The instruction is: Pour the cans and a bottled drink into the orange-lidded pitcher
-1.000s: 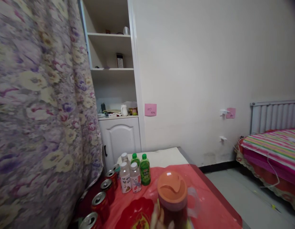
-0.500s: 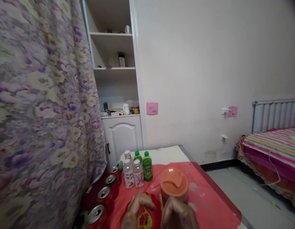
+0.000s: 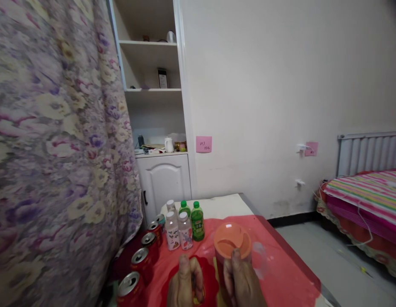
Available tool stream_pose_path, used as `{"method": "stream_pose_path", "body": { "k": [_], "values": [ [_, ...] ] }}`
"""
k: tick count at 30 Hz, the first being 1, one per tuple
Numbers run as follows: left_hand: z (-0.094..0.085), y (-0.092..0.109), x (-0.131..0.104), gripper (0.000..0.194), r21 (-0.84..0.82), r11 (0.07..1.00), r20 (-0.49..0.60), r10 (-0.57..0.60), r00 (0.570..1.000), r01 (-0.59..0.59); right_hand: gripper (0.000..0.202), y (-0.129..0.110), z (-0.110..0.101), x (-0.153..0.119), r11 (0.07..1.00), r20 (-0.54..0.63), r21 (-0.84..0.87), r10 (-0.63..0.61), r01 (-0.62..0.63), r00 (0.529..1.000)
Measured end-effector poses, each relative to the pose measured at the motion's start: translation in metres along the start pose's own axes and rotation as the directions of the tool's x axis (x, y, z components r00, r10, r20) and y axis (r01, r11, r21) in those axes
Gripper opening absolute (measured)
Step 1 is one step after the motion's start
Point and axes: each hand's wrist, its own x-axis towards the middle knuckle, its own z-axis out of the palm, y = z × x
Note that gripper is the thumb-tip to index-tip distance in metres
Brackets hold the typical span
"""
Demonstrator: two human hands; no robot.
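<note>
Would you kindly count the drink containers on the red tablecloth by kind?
Red cans: 4, with perhaps another, teal one behind
Green bottles: 2
Clear bottles with white caps: 3
Pitcher with orange lid: 1, touched by the right hand
Total: 10

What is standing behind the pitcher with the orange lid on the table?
Behind the pitcher stand two green bottles, clear bottles and red cans on the red cloth. The right hand covers the pitcher's lower part; its contents cannot be seen.
</note>
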Motion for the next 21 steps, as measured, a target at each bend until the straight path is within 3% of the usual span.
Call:
{"method": "stream_pose_path", "body": {
  "k": [4, 12, 18, 21],
  "values": [
    [0.001, -0.008, 0.004, 0.073, 0.015, 0.999, -0.001, -0.028, 1.000, 0.028, 0.048, 0.020, 0.004, -0.007, 0.965, -0.013, -0.155, -0.217, 0.213, 0.976],
    [-0.002, -0.023, 0.012, 0.077, -0.010, 0.998, 0.028, -0.063, 0.998, 0.063, 0.045, 0.039, 0.008, -0.006, 0.911, 0.046, -0.259, -0.321, 0.321, 0.946],
    [-0.004, -0.027, 0.015, 0.076, -0.031, 0.997, 0.041, -0.066, 0.997, 0.068, 0.047, 0.042, 0.006, -0.006, 0.792, 0.148, -0.406, -0.434, 0.455, 0.888],
    [-0.004, -0.027, 0.015, 0.077, -0.006, 0.998, 0.047, -0.058, 0.997, 0.059, 0.046, 0.043, 0.006, -0.005, 0.724, 0.128, -0.478, -0.504, 0.498, 0.854]
  ]
}}
